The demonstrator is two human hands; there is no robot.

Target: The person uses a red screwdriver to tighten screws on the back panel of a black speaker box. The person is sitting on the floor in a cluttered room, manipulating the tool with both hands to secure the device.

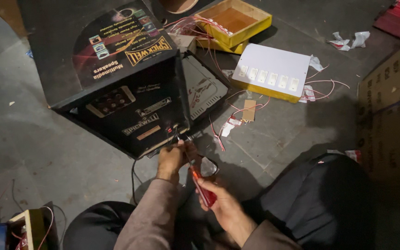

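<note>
screwdriver (202,186) in r hand (223,203) grip

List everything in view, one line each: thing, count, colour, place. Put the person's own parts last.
speaker cabinet: one, black, on the floor ahead of the hands
back panel: one, grey, lying right of the cabinet
switch plate: one, white on a yellow box, upper centre-right
open boxes: two, yellow, stacked at top centre
loose wires: several, red and white, scattered on the floor
paper scraps: several, white, top right and left edge
cardboard carton: one, brown, right edge
screwdriver: one, red handle, tip at the cabinet's lower corner
left hand: at the cabinet's lower corner
right hand: gripping the screwdriver
</note>
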